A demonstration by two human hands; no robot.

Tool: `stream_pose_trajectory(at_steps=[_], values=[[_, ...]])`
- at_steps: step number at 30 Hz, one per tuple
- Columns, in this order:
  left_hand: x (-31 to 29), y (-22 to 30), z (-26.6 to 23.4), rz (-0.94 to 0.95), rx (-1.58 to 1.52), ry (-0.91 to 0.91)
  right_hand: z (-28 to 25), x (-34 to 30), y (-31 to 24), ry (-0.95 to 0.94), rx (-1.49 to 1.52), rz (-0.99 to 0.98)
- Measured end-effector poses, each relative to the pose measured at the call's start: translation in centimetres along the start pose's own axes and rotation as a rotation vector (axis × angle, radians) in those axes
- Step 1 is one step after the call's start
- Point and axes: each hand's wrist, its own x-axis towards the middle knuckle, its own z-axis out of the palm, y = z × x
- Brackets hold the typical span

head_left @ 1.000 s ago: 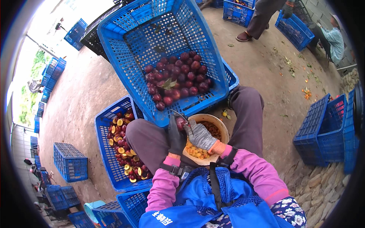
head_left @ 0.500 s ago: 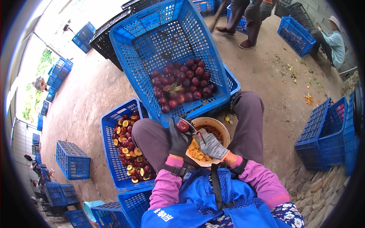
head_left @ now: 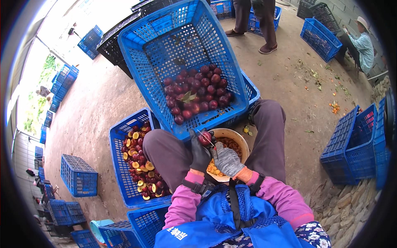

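Note:
In a black glove, my left hand point(head_left: 199, 157) is closed around a dark red plum point(head_left: 204, 138) above the near rim of a tilted blue crate point(head_left: 138, 70). My right hand point(head_left: 227, 160), in a grey knit glove, grips what looks like a small knife point(head_left: 213, 144); its thin blade meets the plum, and its handle is mostly hidden. Below both hands, between my knees, sits a pale bucket point(head_left: 245, 144) with orange-yellow pits and scraps inside. Many whole plums point(head_left: 200, 89) and a few leaves fill the near end of the tilted crate.
Left of my leg, a blue crate point(head_left: 118, 182) holds halved plums point(head_left: 142, 165). Stacked blue crates point(head_left: 343, 153) stand at right beside a stone wall point(head_left: 343, 206). Ahead, a standing person's legs point(head_left: 264, 25) and a seated person point(head_left: 362, 47) appear. Leaves and scraps litter the floor point(head_left: 316, 78).
The plum and my left hand have shifted slightly right, closer to my right hand, and the blade now lies against the plum. The standing person's legs have moved a little left.

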Motion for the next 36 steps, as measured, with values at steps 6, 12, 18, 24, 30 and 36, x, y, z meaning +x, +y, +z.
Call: stream_pose_trajectory(at_steps=[6, 12, 18, 24, 30, 36], values=[[0.7, -0.5, -0.7, 0.065, 0.12, 0.038, 1.6, 0.0, 1.0, -0.053, 0.059, 0.082], [1.2, -0.2, -1.8, 0.352, 0.565, -0.159, 1.9, 0.4, 0.8, -0.052, 0.128, 0.063], [1.3, 0.4, -0.4, 0.65, 1.093, -0.269, 1.0, 0.9, 0.8, -0.096, 0.158, 0.033], [1.9, 1.1, 0.0, 0.317, 0.77, -0.321, 2.5, 1.3, 3.6, -0.088, 0.143, -0.12], [-0.6, 2.0, -0.2, 0.011, 0.423, -0.181, 0.1, 1.5, 2.8, -0.215, 0.224, -0.017], [0.4, 2.6, -0.9, 0.314, 0.985, -0.012, 1.1, 2.3, 2.6, -0.262, 0.202, -0.042]])
